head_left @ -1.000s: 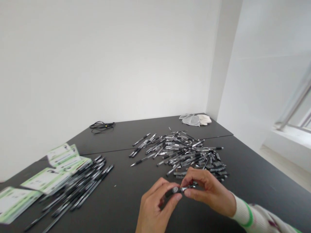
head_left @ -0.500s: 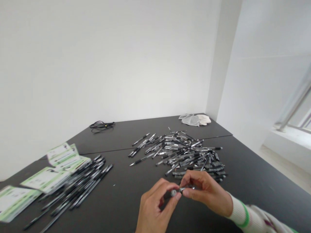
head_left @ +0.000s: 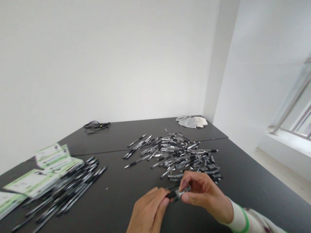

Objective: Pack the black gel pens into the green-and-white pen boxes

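Note:
My left hand is closed around a gel pen, whose black grip sticks out past the thumb. From the right, my right hand pinches a clear pen cap between thumb and fingertips. The cap meets the end of the pen; how far it sits over the tip is too blurred to tell. Just beyond the hands lies a big heap of pens and clear caps.
A row of capped pens lies at the left, beside green-and-white cards. At the back of the dark table are a coiled black cable and white gloves. A wall stands behind.
My left hand has turned and shifted left, and the pen's black grip now shows between the hands. The right hand still pinches from the right. The view has moved slightly right.

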Available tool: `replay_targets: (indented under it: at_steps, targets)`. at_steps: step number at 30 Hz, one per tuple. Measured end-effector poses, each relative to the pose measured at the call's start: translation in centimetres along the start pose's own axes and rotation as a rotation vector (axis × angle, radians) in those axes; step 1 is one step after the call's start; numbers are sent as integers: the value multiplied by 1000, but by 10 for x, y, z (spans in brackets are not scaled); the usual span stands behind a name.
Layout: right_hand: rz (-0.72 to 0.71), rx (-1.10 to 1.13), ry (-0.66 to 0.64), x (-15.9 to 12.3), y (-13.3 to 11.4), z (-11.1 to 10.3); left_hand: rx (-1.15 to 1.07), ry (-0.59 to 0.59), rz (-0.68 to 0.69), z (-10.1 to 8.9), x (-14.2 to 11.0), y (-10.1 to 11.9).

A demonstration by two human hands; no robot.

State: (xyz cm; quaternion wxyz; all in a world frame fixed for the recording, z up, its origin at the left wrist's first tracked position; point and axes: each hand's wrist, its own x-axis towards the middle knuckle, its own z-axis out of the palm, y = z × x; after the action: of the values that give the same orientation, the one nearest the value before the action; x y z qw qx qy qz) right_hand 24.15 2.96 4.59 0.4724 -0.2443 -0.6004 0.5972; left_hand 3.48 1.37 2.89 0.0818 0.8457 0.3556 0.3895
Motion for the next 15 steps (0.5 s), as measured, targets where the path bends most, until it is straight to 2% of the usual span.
replay_targets:
  at_steps: [6, 11, 15]
  targets:
    - [-9, -82, 11, -2, 0, -8, 15, -23, 1, 0, -1, -3]
    - [-5, -195, -1, -3, -4, -7, 57, -19, 28, 5, -2, -5]
    - [5, -198, 10, -3, -5, -9, 63, -42, 5, 7, -1, -4]
